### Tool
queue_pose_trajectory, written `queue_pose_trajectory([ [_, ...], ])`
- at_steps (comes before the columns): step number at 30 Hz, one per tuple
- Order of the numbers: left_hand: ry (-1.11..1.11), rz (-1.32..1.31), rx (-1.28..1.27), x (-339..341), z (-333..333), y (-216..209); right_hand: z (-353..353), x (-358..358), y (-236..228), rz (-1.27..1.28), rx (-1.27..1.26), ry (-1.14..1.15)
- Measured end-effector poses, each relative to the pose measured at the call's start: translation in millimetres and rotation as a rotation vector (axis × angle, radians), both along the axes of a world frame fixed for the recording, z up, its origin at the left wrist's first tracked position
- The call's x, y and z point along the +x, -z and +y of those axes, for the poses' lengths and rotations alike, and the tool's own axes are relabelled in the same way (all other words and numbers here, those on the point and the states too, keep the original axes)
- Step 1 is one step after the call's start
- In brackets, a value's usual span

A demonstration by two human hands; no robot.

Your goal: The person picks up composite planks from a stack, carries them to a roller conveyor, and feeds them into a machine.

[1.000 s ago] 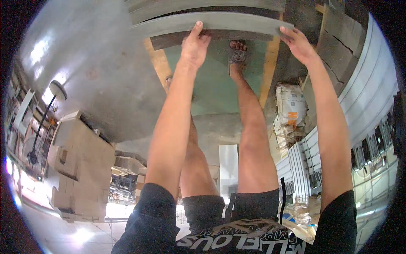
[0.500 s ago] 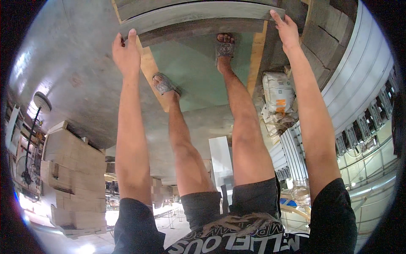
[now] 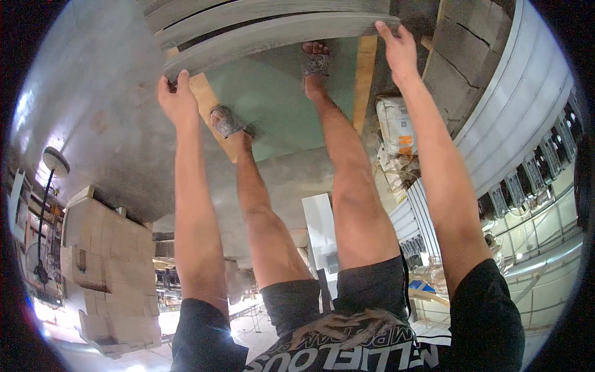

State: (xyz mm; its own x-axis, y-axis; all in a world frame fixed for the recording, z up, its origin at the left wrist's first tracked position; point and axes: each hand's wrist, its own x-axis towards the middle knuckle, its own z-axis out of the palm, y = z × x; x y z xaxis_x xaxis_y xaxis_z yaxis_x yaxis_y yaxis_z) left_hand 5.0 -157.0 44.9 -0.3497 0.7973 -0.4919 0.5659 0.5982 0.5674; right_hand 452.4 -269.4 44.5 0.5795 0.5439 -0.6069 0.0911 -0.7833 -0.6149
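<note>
A long grey plank (image 3: 279, 38) stretches across the top of the view, held by its two ends. My left hand (image 3: 180, 102) grips the left end, thumb on the upper face and fingers curled at the edge. Around the right end my right hand (image 3: 400, 53) is closed in the same way, and its fingertips are partly hidden. Just beyond the held plank lie more grey planks (image 3: 217, 18), with a dark gap between. Below, my sandalled feet stand at a green sheet (image 3: 279, 118) flanked by a left wooden strip (image 3: 204, 90) and a right wooden strip (image 3: 364, 80).
Grey blocks (image 3: 468, 62) are stacked at the far right, beside long pale panels (image 3: 502, 93). A white and orange sack (image 3: 392, 118) sits near my right foot. Cardboard boxes (image 3: 108, 242) stand at left, by a round-based stand (image 3: 56, 162).
The plank has come nearer to me and covers the dark strip seen in front of it before. Both hands moved with it, keeping their hold. The whole view shifted slightly.
</note>
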Motion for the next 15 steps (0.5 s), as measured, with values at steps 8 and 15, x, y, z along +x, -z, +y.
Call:
queue_pose_trajectory([
  [8,0.108,-0.055,-0.083,1,12,53,-17,14,46,0.031,0.032,0.061],
  [15,-0.007,-0.154,0.026,8,14,64,-10,-4,62,0.051,-0.136,0.070],
])
